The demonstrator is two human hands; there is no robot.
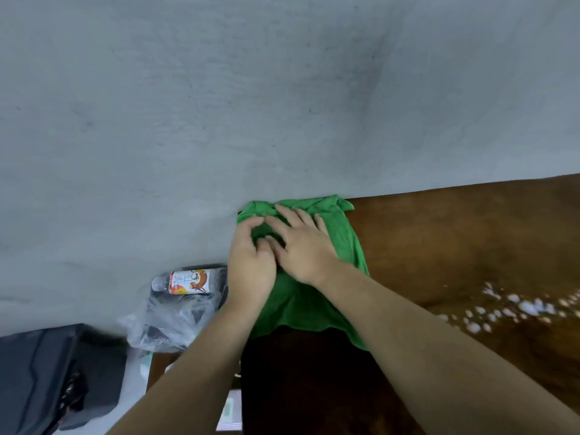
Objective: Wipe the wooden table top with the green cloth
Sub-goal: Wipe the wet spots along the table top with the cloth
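Note:
The green cloth [314,296] lies spread over the far left corner of the dark wooden table top [464,246], against the grey wall. My left hand [251,262] rests on the cloth's left edge with its fingers curled into the fabric. Beside it, my right hand [303,246] lies flat on the cloth with fingers spread, pressing it down. The two hands touch at the thumbs. A patch of white foam or droplets [514,309] sits on the wood to the right of the cloth.
The grey wall [219,105] rises right behind the table. Left of the table, lower down, a clear plastic bag [169,318] holds a bottle with an orange label [188,281]. A dark grey case [47,378] stands at the bottom left.

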